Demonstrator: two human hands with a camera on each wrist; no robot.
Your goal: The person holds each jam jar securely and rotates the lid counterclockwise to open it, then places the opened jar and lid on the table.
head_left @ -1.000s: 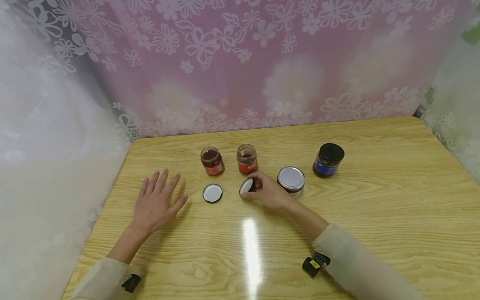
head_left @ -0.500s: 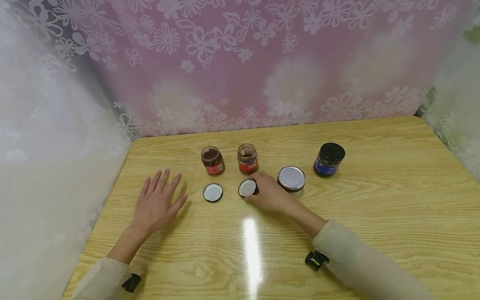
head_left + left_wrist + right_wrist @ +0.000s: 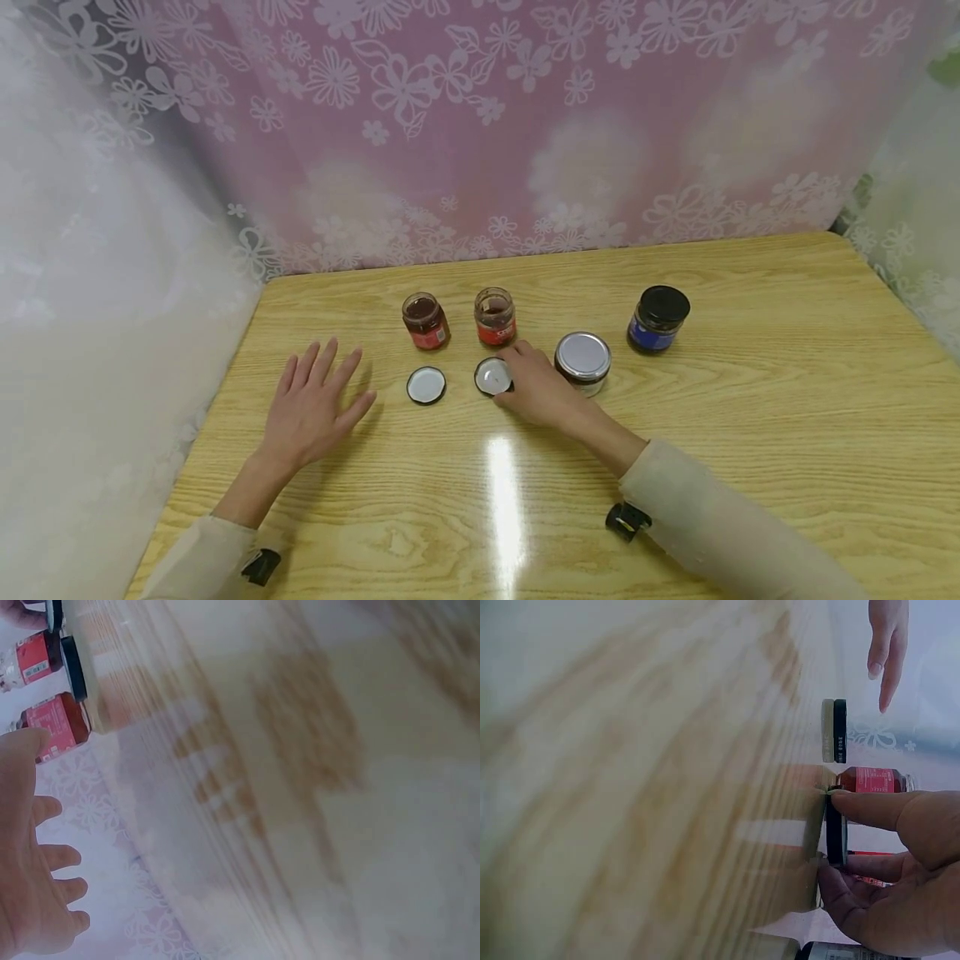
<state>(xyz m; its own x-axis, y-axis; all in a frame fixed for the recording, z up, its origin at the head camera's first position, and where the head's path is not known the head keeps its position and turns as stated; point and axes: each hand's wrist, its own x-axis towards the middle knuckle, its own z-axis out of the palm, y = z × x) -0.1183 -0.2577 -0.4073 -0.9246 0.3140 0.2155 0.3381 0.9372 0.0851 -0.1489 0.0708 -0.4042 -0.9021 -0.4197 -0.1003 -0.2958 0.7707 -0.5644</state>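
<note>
My right hand [image 3: 542, 390] pinches a black-rimmed jar lid [image 3: 492, 377] by its edge, thumb on one side and fingers on the other. The lid lies with its white inside up, at or very near the tabletop. Just behind it stands a lidless jar with a red label [image 3: 496, 323]. Another lidless jar, with a pinkish-red label [image 3: 428, 330], is to its left, and a second lid [image 3: 426, 385] lies inside-up before that one. My left hand [image 3: 307, 410] is off to the left with fingers spread, holding nothing; the left wrist view shows it above the table.
A low jar with a silver lid [image 3: 582, 357] stands close to the right hand's right side. Farther right is a blue-labelled jar with a black lid [image 3: 660, 315]. The wooden table [image 3: 780, 375] ends at a pink floral curtain [image 3: 480, 167].
The right hand's lid was tilted on edge a second ago and is now lowered flat. The fingers have shifted toward its right edge. The left hand has hardly moved.
</note>
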